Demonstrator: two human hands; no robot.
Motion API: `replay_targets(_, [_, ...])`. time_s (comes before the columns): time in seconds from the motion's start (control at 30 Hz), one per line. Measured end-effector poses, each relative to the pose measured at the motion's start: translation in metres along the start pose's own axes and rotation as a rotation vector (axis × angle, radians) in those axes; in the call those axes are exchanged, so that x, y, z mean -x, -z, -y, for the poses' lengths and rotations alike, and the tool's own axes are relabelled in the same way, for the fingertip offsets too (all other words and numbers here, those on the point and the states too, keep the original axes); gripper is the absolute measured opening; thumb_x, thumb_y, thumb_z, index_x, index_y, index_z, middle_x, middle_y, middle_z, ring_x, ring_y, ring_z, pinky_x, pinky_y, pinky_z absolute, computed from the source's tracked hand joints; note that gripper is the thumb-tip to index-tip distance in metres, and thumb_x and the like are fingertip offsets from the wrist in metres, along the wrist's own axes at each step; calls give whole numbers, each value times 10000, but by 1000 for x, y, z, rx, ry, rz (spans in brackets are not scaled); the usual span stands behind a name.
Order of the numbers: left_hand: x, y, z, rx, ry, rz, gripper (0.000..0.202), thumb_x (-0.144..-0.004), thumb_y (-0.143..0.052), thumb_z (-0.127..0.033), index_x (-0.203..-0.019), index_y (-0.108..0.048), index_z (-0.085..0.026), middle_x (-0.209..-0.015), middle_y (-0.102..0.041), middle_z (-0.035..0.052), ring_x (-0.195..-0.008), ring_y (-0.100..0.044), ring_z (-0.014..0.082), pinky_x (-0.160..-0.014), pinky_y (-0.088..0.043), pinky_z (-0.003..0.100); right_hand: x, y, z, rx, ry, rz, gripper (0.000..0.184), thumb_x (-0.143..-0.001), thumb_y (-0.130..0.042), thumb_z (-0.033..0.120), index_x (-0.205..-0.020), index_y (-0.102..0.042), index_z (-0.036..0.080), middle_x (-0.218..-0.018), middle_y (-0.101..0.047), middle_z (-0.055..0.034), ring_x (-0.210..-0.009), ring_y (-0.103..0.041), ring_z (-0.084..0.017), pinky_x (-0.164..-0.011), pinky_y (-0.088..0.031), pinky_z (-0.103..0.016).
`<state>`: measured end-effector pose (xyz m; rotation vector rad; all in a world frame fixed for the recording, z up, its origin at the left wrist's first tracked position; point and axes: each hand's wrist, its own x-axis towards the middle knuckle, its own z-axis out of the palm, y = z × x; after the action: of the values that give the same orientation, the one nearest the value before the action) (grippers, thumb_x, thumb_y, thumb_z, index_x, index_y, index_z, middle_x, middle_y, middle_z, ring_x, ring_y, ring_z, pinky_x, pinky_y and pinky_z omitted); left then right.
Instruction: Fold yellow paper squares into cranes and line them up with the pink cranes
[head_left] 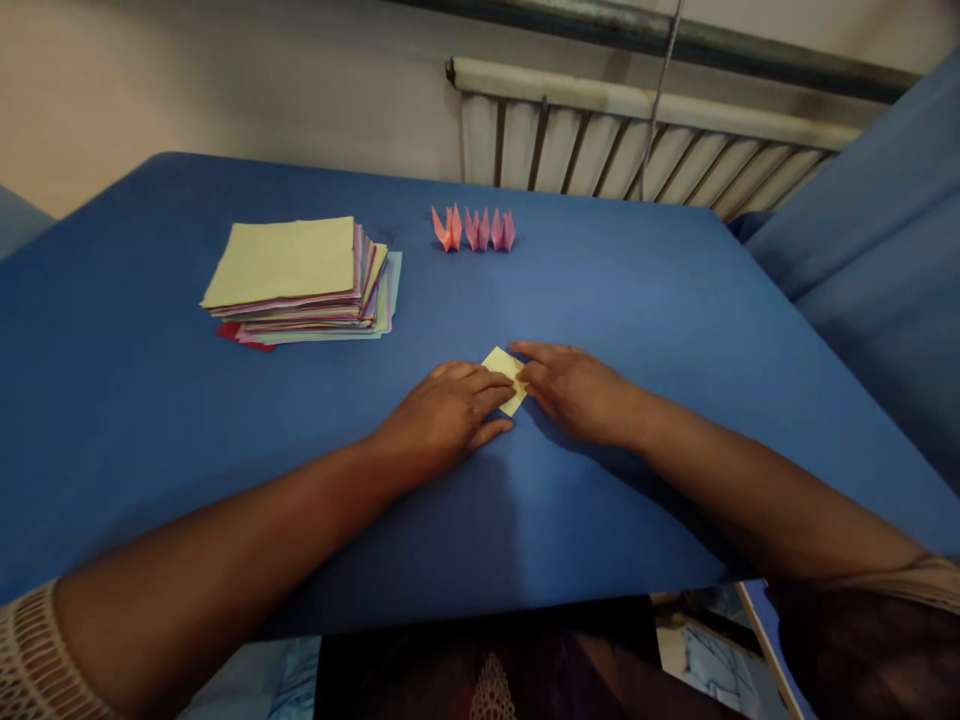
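A small square of pale yellow paper, folded, lies on the blue table with one corner pointing away from me. My left hand rests on it from the left, its fingers stretched flat across the paper and the thumb apart, near the lower corner. From the right, my right hand has bent fingertips closed at the paper's right edge, while its index finger reaches out past the upper right side. The fingers of both hands cover part of the paper, so its folds are partly hidden.
A thick stack of coloured paper sheets, yellow on top, sits at the left. Toward the back stand three small folded paper figures, orange and pink. Behind the blue table are a radiator and a hanging cord; a blue curtain hangs at right.
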<state>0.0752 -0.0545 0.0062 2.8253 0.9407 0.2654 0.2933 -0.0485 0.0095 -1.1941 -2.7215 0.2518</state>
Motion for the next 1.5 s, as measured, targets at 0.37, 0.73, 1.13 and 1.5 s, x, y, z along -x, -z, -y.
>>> replay_targets(0.37, [-10,4,-11,-150,44,0,292,-952,-501,-390,-1015,-674,-164,-1017,-706,85,-970,-614,256,-906,-414,414,-24,-12,-23,-190,119,-128,346,-865,-467,81,-1151,-632,185,-1234,-622,-103,-1125,-549,-220,-967,-433,-415])
replay_targets(0.73, [-10,1,-7,-53,6,-24,218,-926,-500,-240,-1065,-654,-174,-1059,-703,78,-1015,-614,244,-920,-434,408,-36,-18,-28,-345,-4,-184,170,-899,-489,159,-1000,-619,203,-1054,-671,-58,-1007,-585,-181,-942,-416,-372])
replay_targets(1.13, [-8,2,-4,-34,-16,-20,329,-919,-549,-437,-1070,-650,-164,-1097,-688,100,-1058,-606,270,-1015,-403,465,-34,-13,-20,-387,-161,-127,253,-908,-561,248,-1138,-645,182,-983,-650,-52,-894,-590,-162,-862,-451,-324])
replay_targets(1.5, [-4,3,-5,-39,-8,-29,259,-950,-501,-329,-1074,-653,-161,-1103,-690,93,-1075,-615,233,-1101,-346,475,-32,-10,-18,-299,-81,-140,75,-908,-557,216,-861,-609,189,-978,-617,-55,-968,-556,-170,-919,-412,-335])
